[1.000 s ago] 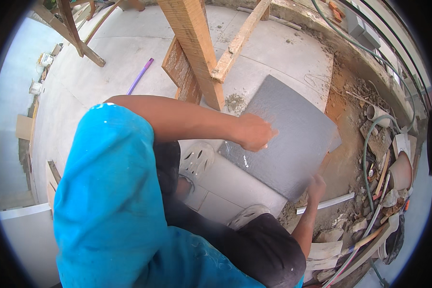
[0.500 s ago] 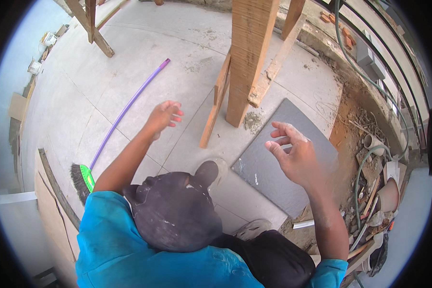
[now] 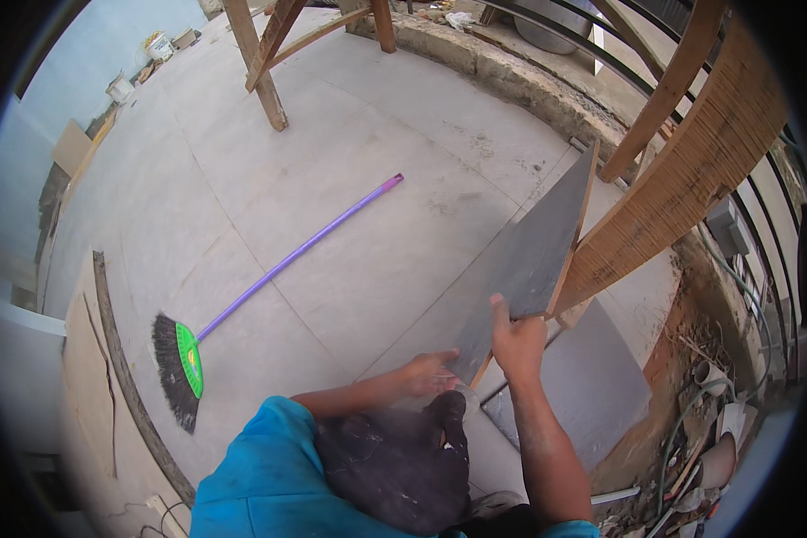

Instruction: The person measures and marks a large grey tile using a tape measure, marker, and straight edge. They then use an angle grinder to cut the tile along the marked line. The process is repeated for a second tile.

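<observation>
A dark grey floor tile (image 3: pixel 533 255) with an orange-brown edge stands tilted up in front of me, beside a thick wooden post (image 3: pixel 668 188). My right hand (image 3: pixel 518 348) grips its near edge, the thumb lying on the grey face. At the tile's low near corner is my left hand (image 3: pixel 429 373), its fingers around that corner. Another grey tile (image 3: pixel 596 381) lies flat on the floor to the right, partly hidden by my right forearm. My bent knee in dark cloth shows below my hands.
A broom (image 3: pixel 296 255) with a purple handle and green head lies on the pale tiled floor to the left. Wooden props (image 3: pixel 264 76) stand at the far side. Along the right run a rough kerb, a green hose (image 3: pixel 677 430) and rubble.
Both hands were raised and held nothing; now they hold a grey tile tilted up by the post. My view has shifted, with the post now farther right.
</observation>
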`<state>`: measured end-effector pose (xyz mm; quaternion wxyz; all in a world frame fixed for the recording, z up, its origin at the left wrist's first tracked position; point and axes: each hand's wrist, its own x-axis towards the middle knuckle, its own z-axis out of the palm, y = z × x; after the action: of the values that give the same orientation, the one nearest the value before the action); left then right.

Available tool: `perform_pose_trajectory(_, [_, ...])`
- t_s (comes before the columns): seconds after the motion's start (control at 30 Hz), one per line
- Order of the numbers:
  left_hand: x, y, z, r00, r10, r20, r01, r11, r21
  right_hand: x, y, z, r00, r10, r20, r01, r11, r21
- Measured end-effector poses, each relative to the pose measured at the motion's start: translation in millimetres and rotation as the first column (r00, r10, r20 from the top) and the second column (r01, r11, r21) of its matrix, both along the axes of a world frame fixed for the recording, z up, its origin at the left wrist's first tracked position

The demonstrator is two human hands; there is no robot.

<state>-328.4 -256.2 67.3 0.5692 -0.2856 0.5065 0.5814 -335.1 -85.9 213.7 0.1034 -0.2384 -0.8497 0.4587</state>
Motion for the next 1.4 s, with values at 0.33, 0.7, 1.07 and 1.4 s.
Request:
perform_pose_trajectory(0.33, [12,-14,13,0.985,0.037,0.168,-0.079,0.964,0.254,6,-10,21,0.996,0.025,0.084,-0.016,0.995,-0.102])
perform_pose_trajectory(0.7, [-171,-73,152,-0.176,-0.121,-0.977,-0.292,0.954,-0.066,47,28,130,0.941,0.312,-0.133,-0.335,0.919,-0.209])
perform_pose_trajectory(1.07, [-124,-55,118,0.401,0.252,-0.881,0.271,0.886,0.377,134,69,194,0.588,0.569,0.575,-0.618,0.775,-0.135])
perform_pose_trajectory(1.4, [-17,53,203,0.471,0.430,-0.770,0.185,0.805,0.563,231,191,250,0.848,0.462,0.258,-0.514,0.836,0.192])
